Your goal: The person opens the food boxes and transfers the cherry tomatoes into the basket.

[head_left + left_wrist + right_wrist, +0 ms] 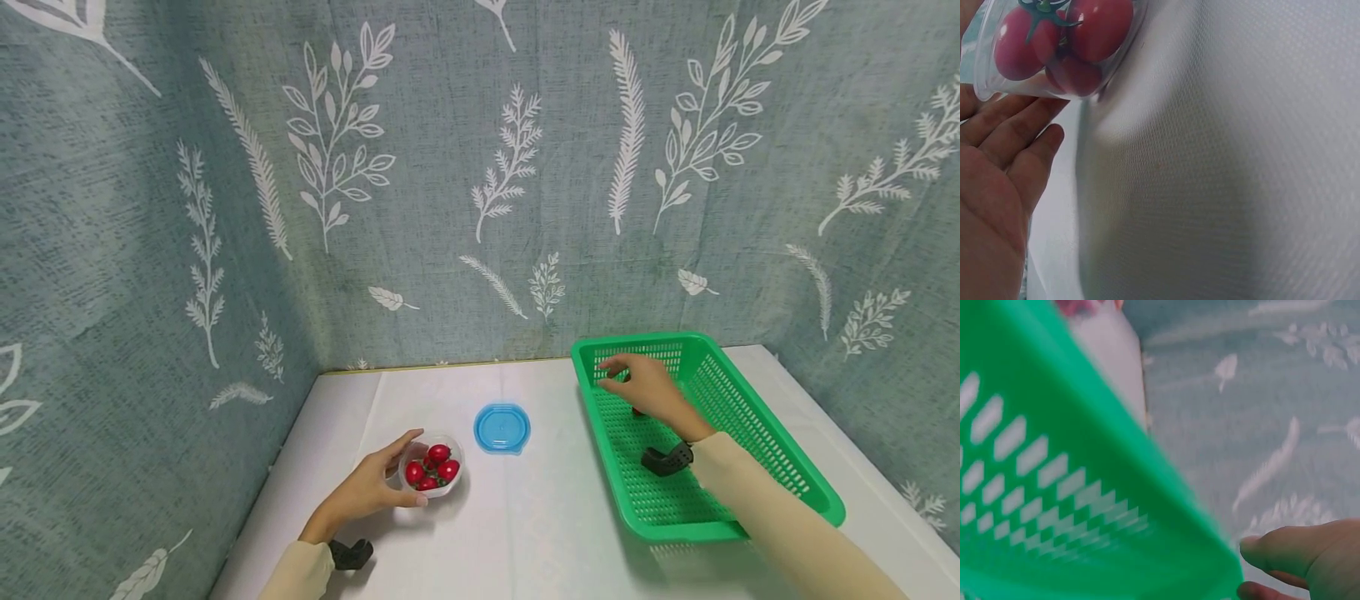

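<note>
My left hand (371, 483) holds a small round clear plastic container (455, 482), its fingers and thumb spread around the left side. Several red cherry tomatoes (438, 453) with green stems lie inside it; the left wrist view shows the tomatoes (1100, 28) through the clear wall, with fingers against the container's side. Over the far left part of a green plastic basket (622, 508) is my right hand (645, 385), with a gap between its thumb and fingers and nothing visible between them. Part of a small red thing (637, 412) shows just below that hand, mostly hidden by it.
A blue round lid (502, 428) with a small tab lies on the white table (525, 525), between the container and the basket. Grey-green cloth (435, 208) with white leaf patterns hangs behind the table and at both sides. The basket has raised slotted walls.
</note>
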The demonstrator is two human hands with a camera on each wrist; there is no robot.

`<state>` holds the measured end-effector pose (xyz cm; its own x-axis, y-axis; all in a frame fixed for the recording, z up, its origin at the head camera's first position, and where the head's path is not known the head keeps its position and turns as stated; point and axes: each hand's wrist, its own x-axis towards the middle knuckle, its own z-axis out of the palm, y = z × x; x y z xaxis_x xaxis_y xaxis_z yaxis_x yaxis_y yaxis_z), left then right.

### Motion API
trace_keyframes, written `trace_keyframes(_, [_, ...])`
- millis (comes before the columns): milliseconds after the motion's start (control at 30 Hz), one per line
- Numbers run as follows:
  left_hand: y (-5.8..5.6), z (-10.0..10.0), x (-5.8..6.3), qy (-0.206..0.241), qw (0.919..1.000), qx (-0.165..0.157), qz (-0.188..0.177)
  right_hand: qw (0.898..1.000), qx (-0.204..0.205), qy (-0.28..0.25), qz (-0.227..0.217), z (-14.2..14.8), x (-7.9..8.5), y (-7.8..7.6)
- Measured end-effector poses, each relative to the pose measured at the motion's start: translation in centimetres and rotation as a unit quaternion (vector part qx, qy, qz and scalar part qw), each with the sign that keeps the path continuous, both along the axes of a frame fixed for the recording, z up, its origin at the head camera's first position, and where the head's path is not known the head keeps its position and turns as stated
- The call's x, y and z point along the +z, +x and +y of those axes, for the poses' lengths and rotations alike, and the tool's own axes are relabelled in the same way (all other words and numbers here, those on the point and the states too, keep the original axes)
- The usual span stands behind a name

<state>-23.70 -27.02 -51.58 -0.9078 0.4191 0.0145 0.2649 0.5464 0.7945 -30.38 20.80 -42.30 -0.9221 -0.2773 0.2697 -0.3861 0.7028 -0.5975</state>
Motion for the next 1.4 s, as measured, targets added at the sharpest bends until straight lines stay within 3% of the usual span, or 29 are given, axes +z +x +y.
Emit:
trace_keyframes(133, [0.0,0.0,-0.1,0.003,1.0000,0.000,-0.004,0.999,0.028,-0.004,0.019,-1.6,0.3,0.5])
trace_keyframes(367, [0.2,0.1,-0.2,0.007,0.9998,-0.001,-0.018,0.998,0.062,-0.008,0.010,-4.7,1.0,1.7])
trace_keyframes(867, [-0.1,-0.1,-0.4,0.033,0.9994,-0.008,-0.006,0.991,0.135,-0.019,0.016,-11.3,1.4,3.7])
trace_keyframes(1400, [-0.1,0.1,-0.4,0.049,0.9985,-0.021,-0.008,0.982,0.190,-0.012,-0.014,-16.4,-0.2,5.8])
